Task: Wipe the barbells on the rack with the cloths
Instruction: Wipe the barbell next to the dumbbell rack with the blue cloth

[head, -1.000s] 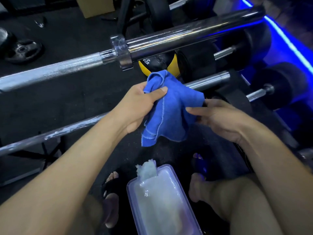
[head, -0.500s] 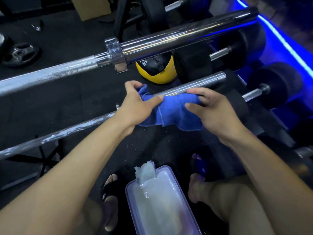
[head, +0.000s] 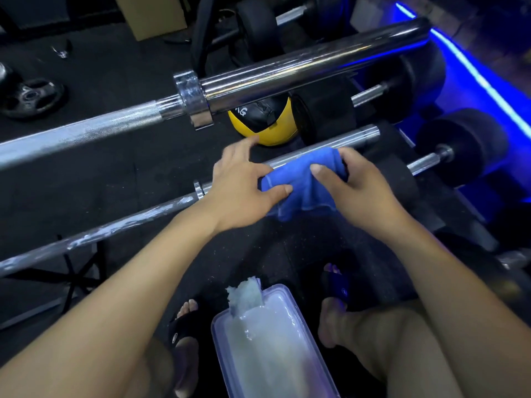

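blue cloth (head: 304, 182) on barbell (head: 120, 222), between both hands

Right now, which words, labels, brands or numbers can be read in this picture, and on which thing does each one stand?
"KG": white letters on the black patch of the yellow ball, under the thick barbell. Any number before them is hidden by the barbell collar.
A small round mark on the left sandal: too small to read.
A small mark on the right sandal: too dark to read.
The blue cloth, the plastic container and the weight plate show no readable text.
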